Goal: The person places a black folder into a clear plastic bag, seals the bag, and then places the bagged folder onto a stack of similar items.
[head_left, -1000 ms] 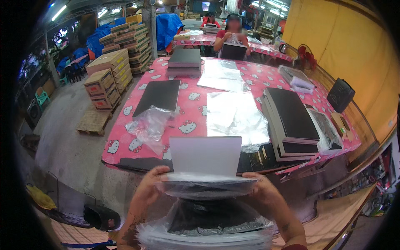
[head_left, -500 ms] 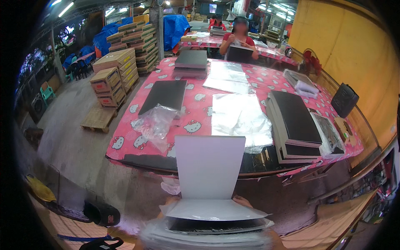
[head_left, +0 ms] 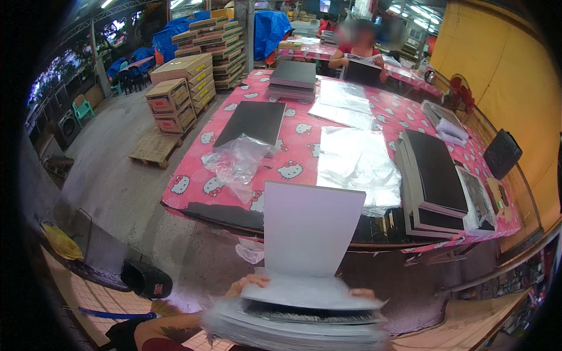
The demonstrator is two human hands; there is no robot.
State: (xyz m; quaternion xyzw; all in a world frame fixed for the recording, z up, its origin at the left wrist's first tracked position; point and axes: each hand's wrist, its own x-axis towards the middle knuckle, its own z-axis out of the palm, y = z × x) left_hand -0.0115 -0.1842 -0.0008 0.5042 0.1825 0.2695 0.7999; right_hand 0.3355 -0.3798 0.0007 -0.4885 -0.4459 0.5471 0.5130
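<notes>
A flat white board (head_left: 313,228) stands upright in front of me, its lower end at the mouth of a clear plastic sleeve (head_left: 298,291). The sleeve lies on top of a pile of plastic-wrapped boards (head_left: 293,330) close to my body, with a dark layer showing in the gap. My left hand (head_left: 249,285) is closed on the sleeve's left side, fingers over its edge. On the opposite side my right hand (head_left: 362,292) grips the sleeve's right edge; only its fingers show, the rest being hidden behind the pile.
Ahead is a table with a pink patterned cover (head_left: 293,167). It bears black-topped board stacks (head_left: 433,169), clear plastic sleeves (head_left: 357,167) and crumpled plastic (head_left: 237,164). Beyond it a co-worker (head_left: 360,55) handles a black board. Cartons (head_left: 170,105) stand on a pallet at left.
The view has swung left, so the scene sits further right. My left hand has come up over the sleeve's edge, and its forearm now shows. The white board still stands upright.
</notes>
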